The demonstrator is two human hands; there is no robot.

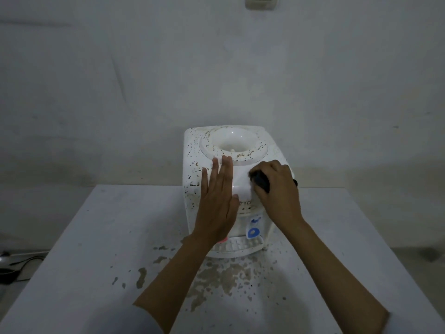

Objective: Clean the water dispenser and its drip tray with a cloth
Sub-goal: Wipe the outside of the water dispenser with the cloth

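A white tabletop water dispenser (192, 165), speckled with brown dirt, stands at the middle of a white table (96, 237). My left hand (218, 201) lies flat with straight fingers on its top front. My right hand (277, 189) grips a dark cloth (261, 180) and presses it against the dispenser's top right front. A clean white patch shows between the two hands. Below them are a blue tap (253, 233) and the white slotted drip tray (237, 245); a red tap is mostly hidden behind my left wrist.
Brown dirt splatter (216, 278) covers the table in front of the dispenser. A grey wall stands close behind, with a socket (262, 2) at the top. Dark cables (14, 266) lie on the floor at the left, beyond the table edge.
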